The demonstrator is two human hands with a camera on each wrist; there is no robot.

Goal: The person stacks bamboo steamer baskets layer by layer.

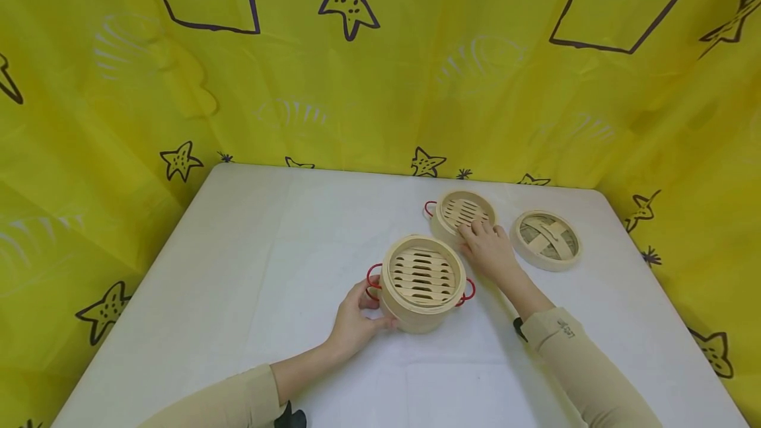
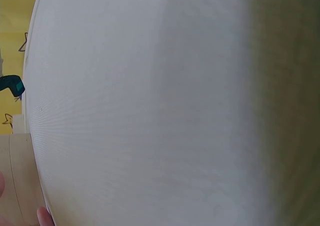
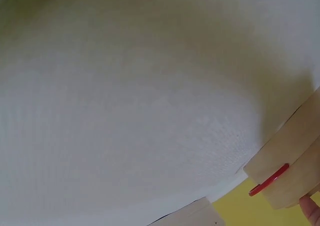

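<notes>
Near the middle of the table stands a round bamboo steamer (image 1: 422, 276), which looks like two stacked tiers with red handles (image 1: 470, 290) on both sides. My left hand (image 1: 357, 316) holds its left side, the thumb along the front wall. Behind it to the right is another bamboo steamer basket (image 1: 464, 210), slatted inside. Over that basket's near right rim my right hand (image 1: 487, 249) curls its fingers; the thumb is hidden in the head view. In the right wrist view the basket's wall (image 3: 280, 161) and red handle (image 3: 269, 180) show at the lower right.
A woven bamboo lid (image 1: 547, 240) with crossed strips lies right of the rear basket. The white table (image 1: 285, 230) ends at a yellow curtain (image 1: 386, 84) with drawn starfish. A dark object (image 2: 12, 84) shows at the left wrist view's edge.
</notes>
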